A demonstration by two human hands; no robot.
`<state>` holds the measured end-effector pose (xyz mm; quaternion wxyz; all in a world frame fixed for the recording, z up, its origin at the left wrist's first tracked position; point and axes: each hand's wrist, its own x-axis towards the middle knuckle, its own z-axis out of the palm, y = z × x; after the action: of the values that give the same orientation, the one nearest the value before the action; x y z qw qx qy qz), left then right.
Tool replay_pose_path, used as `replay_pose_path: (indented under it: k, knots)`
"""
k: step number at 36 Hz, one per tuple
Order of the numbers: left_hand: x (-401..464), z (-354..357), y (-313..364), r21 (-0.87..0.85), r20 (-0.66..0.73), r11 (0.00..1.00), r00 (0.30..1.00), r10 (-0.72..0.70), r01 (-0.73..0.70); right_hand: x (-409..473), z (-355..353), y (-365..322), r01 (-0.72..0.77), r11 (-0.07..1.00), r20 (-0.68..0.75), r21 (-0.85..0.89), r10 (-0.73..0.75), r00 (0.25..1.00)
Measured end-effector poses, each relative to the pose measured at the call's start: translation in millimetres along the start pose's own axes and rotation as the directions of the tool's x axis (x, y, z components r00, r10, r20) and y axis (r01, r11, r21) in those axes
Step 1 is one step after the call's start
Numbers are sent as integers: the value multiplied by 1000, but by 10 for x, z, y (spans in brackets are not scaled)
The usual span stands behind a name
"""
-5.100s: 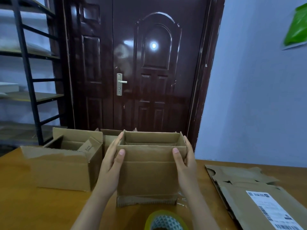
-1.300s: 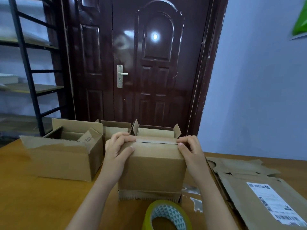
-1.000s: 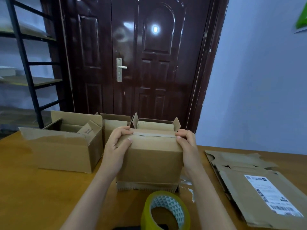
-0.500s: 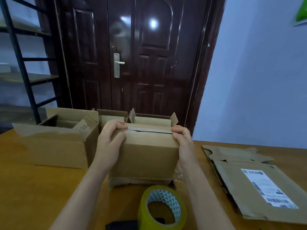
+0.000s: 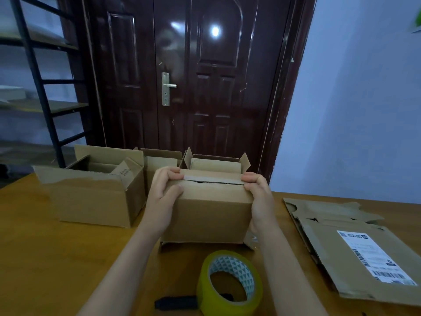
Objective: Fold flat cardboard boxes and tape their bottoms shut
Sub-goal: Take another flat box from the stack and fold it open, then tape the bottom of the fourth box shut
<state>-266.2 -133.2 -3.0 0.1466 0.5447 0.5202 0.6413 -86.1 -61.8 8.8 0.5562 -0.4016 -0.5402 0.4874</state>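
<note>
A small brown cardboard box stands on the wooden table in front of me, its upper flaps folded down and meeting at a narrow seam. My left hand grips its top left corner, fingers over the flaps. My right hand grips the top right corner the same way. A roll of yellow-green tape stands on edge near the table's front, just below the box. A stack of flat cardboard boxes with a white shipping label lies to the right.
An open cardboard box sits to the left, and two more open boxes stand behind the held one. A dark object lies beside the tape. A dark door and a black shelf rack stand behind the table.
Five seconds ago the box's top stood open with my hands on its sides. The flaps are now folded down and both hands press them. The view has tilted downward slightly.
</note>
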Motion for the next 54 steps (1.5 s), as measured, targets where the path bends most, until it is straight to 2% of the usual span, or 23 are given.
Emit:
replay_pose_path:
  k: [5, 8, 20, 23, 25, 27, 30, 32, 36, 39, 42, 44, 46, 47, 48, 49, 51, 52, 54]
  knots:
    - [-57, 74, -38, -56, 27, 997, 998, -48, 49, 51, -102, 4, -8, 998, -12, -67, 8, 1000]
    - [-139, 150, -136, -31, 57, 995, 994, -98, 99, 55, -168, 102, -72, 992, -19, -101, 70, 997]
    - [-204, 110, -230, 5, 107, 1000, 994, -29, 29, -99, -192, 269, -22, 998, -22, -59, 21, 1000]
    - [-164, 2, -228, 142, 154, 989, 988, 17, -39, -127, -189, 265, -2, 999, -5, -54, 2, 1000]
    - [-119, -66, -169, 344, 207, 923, 972, 107, -175, -133, -168, 280, -2, 999, 22, -39, 3, 1000]
    - [-99, -84, -97, 451, 295, 849, 943, 151, -277, -149, -129, 295, -14, 999, 41, -29, 15, 999]
    - [-105, -52, -34, 495, 313, 837, 947, 79, -233, -172, -86, 282, -3, 999, 50, -50, 5, 999]
    - [-112, -35, 0, 531, 282, 827, 959, 33, -185, -188, -110, 258, 59, 988, 70, -140, -50, 996]
    - [-118, -30, 91, 553, 301, 815, 953, -2, -173, -176, -177, 204, 255, 871, 152, -419, -209, 966]
    - [-98, -59, 111, 594, 325, 789, 944, -57, -157, -192, -200, 129, 426, 630, 221, -649, -379, 899]
    - [-59, -53, 126, 605, 316, 783, 946, -71, -143, -354, -213, 27, 541, 376, 272, -752, -570, 775]
    - [-56, -34, 132, 641, 316, 748, 947, -56, -170, -524, -220, -65, 590, 333, 314, -736, -604, 733]
    - [-73, -34, 142, 674, 321, 712, 946, -42, -197, -714, -235, -173, 617, 416, 427, -668, -465, 775]
    - [-84, -42, 148, 679, 323, 707, 945, -44, -199, -797, -251, -211, 588, 498, 507, -637, -304, 807]
    - [-93, -48, 154, 680, 327, 706, 944, -49, -199, -875, -262, -241, 525, 564, 583, -638, -92, 807]
    - [-99, -48, 160, 683, 334, 702, 941, -53, -203, -944, -269, -256, 463, 586, 629, -665, 107, 770]
    - [-103, -42, 180, 691, 346, 690, 936, -57, -214, -1028, -291, -225, 432, 538, 661, -724, 362, 657]
    - [-102, -37, 189, 694, 352, 686, 934, -59, -218, -1064, -292, -197, 452, 494, 660, -743, 430, 615]
    - [-111, -32, 209, 705, 352, 674, 934, -62, -221, -1121, -282, -135, 503, 392, 637, -771, 485, 599]
